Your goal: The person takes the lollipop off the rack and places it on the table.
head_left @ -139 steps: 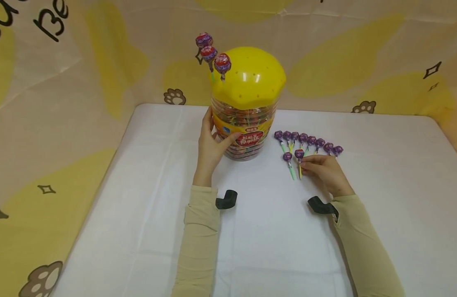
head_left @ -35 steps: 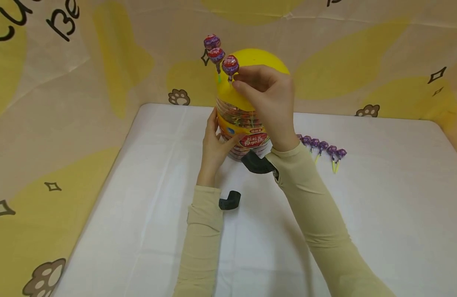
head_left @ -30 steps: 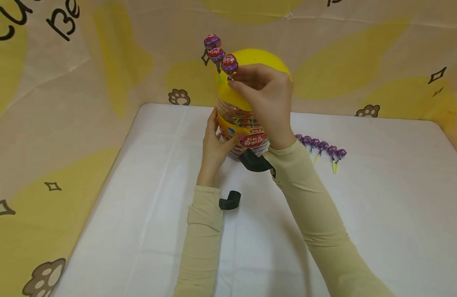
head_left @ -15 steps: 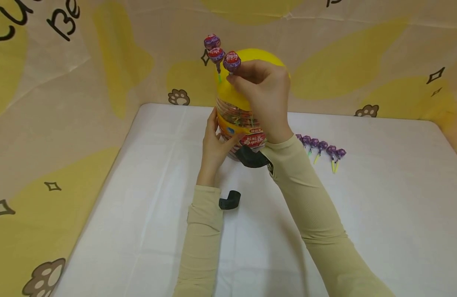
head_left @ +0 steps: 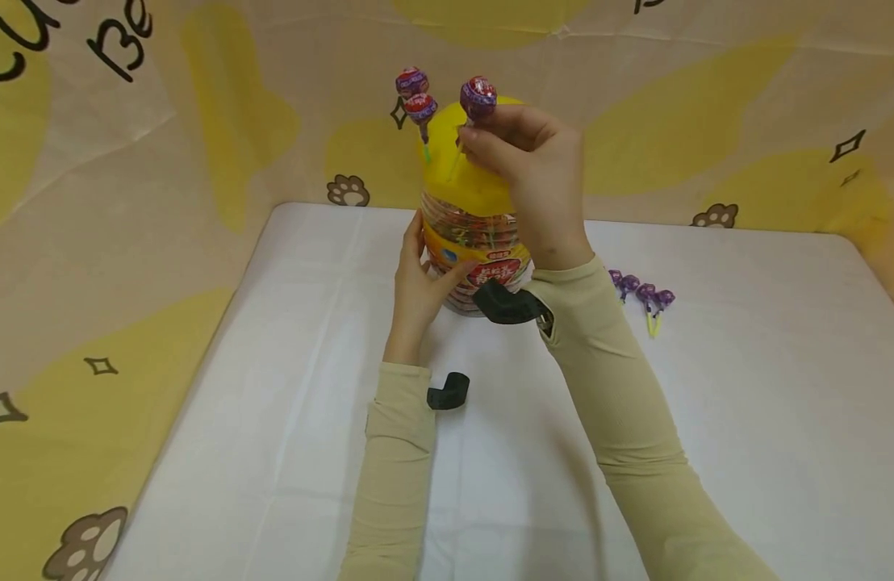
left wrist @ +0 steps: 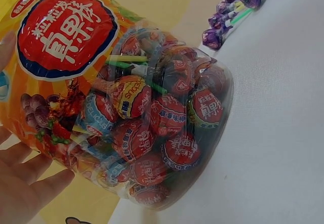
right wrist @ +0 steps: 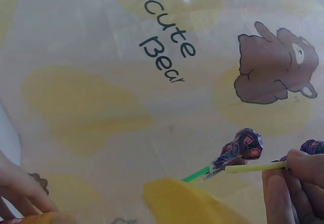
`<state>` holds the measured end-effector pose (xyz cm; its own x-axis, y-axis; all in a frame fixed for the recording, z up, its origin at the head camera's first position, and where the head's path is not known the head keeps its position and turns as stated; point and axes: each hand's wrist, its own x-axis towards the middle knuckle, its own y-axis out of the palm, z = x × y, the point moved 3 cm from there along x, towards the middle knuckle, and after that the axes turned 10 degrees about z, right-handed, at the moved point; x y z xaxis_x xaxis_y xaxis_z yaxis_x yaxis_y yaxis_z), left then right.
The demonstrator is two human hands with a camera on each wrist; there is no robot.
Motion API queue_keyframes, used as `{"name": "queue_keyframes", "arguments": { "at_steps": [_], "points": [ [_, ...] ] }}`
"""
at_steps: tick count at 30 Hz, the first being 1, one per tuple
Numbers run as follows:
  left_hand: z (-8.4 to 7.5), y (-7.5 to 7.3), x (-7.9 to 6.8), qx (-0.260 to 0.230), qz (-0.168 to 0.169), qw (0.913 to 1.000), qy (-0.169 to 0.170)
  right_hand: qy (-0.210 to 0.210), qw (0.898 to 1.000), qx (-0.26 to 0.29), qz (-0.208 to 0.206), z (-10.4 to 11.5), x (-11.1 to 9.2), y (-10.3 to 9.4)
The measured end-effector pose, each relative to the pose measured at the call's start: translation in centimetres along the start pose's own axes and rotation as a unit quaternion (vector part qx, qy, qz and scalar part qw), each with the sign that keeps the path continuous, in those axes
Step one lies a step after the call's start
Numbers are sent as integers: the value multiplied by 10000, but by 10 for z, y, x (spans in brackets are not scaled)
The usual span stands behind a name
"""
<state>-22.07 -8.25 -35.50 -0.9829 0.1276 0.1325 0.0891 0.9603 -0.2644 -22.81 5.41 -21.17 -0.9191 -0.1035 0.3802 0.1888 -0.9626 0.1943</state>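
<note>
My left hand (head_left: 418, 286) grips the side of a clear plastic jar (head_left: 454, 214) packed with wrapped lollipops, its thumb across the orange label. The jar stands upright under a dimpled yellow lid (head_left: 483, 190). At the lid's left side two purple-and-red lollipops (head_left: 421, 107) stick up; one green stick (right wrist: 196, 174) shows at the lid in the right wrist view. My right hand (head_left: 545, 177) pinches another lollipop (head_left: 479, 97) just below its head, in front of the lid. Its yellow stick (right wrist: 255, 168) points free past the fingertips.
Several purple lollipops (head_left: 646, 294) lie in a row on the white table (head_left: 309, 323), right of the jar, partly hidden by the right sleeve. A yellow and beige printed cloth (head_left: 650, 121) hangs behind. Black camera mounts (head_left: 449, 391) jut from both wrists.
My right hand has left the row on the table and taken hold of the lid's front lollipop. That lollipop has moved up and right, its stick now showing. The left hand keeps its grip.
</note>
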Motion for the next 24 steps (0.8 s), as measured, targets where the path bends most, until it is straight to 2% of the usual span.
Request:
{"name": "queue_keyframes", "arguments": {
  "at_steps": [8, 14, 20, 24],
  "points": [
    [0, 0, 0, 1, -11, 10000, 40, 209, 9983, 478, 251, -1, -4, -9],
    [1, 0, 0, -26, -5, 10000, 67, 342, 9958, 684, 499, -4, -15, -19],
    [3, 0, 1, -57, 4, 9999, 130, 299, 9908, 1160, 635, -10, -29, -41],
    [3, 0, 1, -116, -11, 9997, 199, 275, 9907, 1191, 605, -14, -40, -63]
  ]
}}
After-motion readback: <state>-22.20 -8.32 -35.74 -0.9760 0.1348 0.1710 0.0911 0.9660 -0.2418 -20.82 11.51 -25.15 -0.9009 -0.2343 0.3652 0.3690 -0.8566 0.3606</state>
